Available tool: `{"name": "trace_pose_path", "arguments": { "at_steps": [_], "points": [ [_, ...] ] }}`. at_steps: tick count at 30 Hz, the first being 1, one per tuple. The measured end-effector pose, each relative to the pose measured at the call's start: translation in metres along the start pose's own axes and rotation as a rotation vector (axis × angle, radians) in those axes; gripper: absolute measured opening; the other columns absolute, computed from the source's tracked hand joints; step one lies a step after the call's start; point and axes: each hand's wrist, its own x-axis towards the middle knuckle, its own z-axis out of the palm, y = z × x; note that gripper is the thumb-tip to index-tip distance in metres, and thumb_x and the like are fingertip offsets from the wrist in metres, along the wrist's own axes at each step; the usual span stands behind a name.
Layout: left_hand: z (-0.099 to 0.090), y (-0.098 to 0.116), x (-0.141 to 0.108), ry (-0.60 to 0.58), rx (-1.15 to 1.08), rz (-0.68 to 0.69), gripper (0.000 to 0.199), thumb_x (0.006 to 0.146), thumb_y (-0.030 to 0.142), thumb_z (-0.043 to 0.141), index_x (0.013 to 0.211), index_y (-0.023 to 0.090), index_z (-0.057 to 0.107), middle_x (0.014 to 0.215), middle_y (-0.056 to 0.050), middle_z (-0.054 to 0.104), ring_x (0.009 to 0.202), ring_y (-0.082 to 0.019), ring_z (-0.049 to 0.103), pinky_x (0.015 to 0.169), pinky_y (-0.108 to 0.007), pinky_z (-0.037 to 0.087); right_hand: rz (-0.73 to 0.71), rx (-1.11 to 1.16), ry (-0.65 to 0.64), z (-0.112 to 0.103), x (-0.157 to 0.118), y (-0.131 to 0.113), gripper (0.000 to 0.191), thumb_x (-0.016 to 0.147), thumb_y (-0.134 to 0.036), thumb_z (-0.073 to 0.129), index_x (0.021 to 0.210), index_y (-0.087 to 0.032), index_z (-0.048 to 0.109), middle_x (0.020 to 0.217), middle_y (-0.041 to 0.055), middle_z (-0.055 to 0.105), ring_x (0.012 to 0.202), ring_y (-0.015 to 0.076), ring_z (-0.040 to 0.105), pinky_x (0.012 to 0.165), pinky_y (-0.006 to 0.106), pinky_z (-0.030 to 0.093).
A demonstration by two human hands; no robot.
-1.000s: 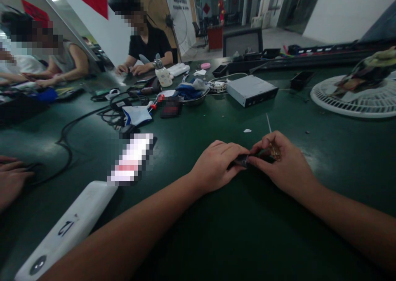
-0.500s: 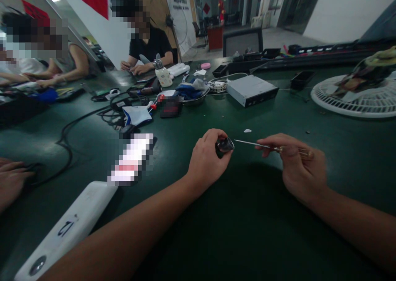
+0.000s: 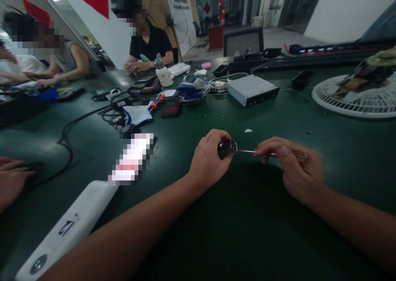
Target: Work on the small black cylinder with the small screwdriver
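Note:
A small dark cylinder with a shiny round rim is pinched between the thumb and fingers of my left hand, its rim facing right. My right hand is wrapped round the amber handle of a screwdriver, whose thin metal shaft points left. The shaft's end is at the rim of the cylinder; whether it touches or goes inside I cannot tell. Both hands are above the dark green table.
A white numbered case and a lit phone lie left of my forearm. Behind are a metal drive box, a white fan guard, cables and a bowl. A person's hand is at far left; other people sit beyond.
The screwdriver's shaft has dropped slightly and its tip has come to the cylinder's rim. My left hand has turned the cylinder so that its round end shows more.

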Motion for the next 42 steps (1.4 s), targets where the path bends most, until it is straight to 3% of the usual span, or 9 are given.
{"name": "trace_pose_path", "arguments": {
  "at_steps": [4,9,14,21,27,35,42],
  "points": [
    [0.0000,0.0002,0.0005,-0.036,-0.018,0.050,0.028,0.079,0.011,0.071,0.101,0.019,0.056,0.098,-0.001,0.063,0.084,-0.017,0.061,0.072,-0.032,0.047,-0.019,0.021,-0.007,-0.0002,-0.0004,-0.0009,0.032,0.104,-0.038,0.047,0.097,-0.022,0.074,0.095,0.0061,0.069,0.074,0.0171,0.062,0.065,0.035,0.048],
    [-0.0007,0.0011,0.0003,-0.043,-0.009,0.066,0.026,0.081,0.012,0.070,0.101,0.019,0.056,0.098,-0.002,0.063,0.085,-0.017,0.061,0.071,-0.031,0.047,0.071,-0.083,0.046,0.0001,0.0006,-0.0002,0.034,0.104,-0.039,0.047,0.091,-0.023,0.074,0.090,0.0048,0.071,0.072,0.0166,0.061,0.064,0.034,0.047],
    [-0.0004,0.0000,0.0008,-0.045,-0.012,0.057,0.027,0.080,0.012,0.070,0.101,0.019,0.056,0.098,-0.002,0.064,0.085,-0.017,0.062,0.072,-0.032,0.048,0.040,0.044,-0.016,-0.0003,-0.0006,0.0011,0.036,0.105,-0.039,0.043,0.091,-0.024,0.073,0.093,0.0051,0.072,0.076,0.0186,0.063,0.064,0.035,0.048],
    [-0.0011,0.0008,0.0004,-0.067,-0.014,0.084,0.025,0.081,0.015,0.071,0.101,0.019,0.057,0.098,-0.003,0.065,0.086,-0.018,0.062,0.072,-0.033,0.049,0.087,-0.082,0.064,0.0012,0.0006,0.0012,0.034,0.105,-0.039,0.046,0.091,-0.025,0.074,0.087,0.0025,0.070,0.071,0.0163,0.060,0.066,0.034,0.045],
    [-0.0012,0.0013,0.0004,-0.057,-0.010,0.055,0.027,0.080,0.014,0.071,0.103,0.019,0.057,0.100,-0.003,0.065,0.089,-0.019,0.063,0.074,-0.034,0.049,0.066,0.047,0.032,0.0004,-0.0020,0.0019,0.039,0.105,-0.043,0.044,0.088,-0.025,0.073,0.089,0.0034,0.073,0.076,0.0182,0.063,0.065,0.034,0.048],
    [-0.0032,0.0024,0.0008,-0.094,-0.010,0.092,0.026,0.083,0.017,0.071,0.106,0.020,0.058,0.103,-0.003,0.066,0.093,-0.019,0.063,0.076,-0.034,0.050,0.144,-0.029,0.101,0.0025,0.0010,0.0006,0.036,0.105,-0.041,0.046,0.090,-0.023,0.074,0.087,0.0038,0.075,0.072,0.0168,0.063,0.064,0.033,0.049],
    [-0.0040,0.0029,0.0006,-0.119,-0.007,0.095,0.027,0.083,0.018,0.071,0.107,0.020,0.059,0.105,-0.004,0.067,0.095,-0.020,0.063,0.079,-0.035,0.050,0.114,0.064,0.102,0.0022,-0.0006,-0.0014,0.036,0.104,-0.044,0.047,0.091,-0.024,0.074,0.087,0.0052,0.075,0.074,0.0200,0.064,0.066,0.036,0.049]
  ]
}}
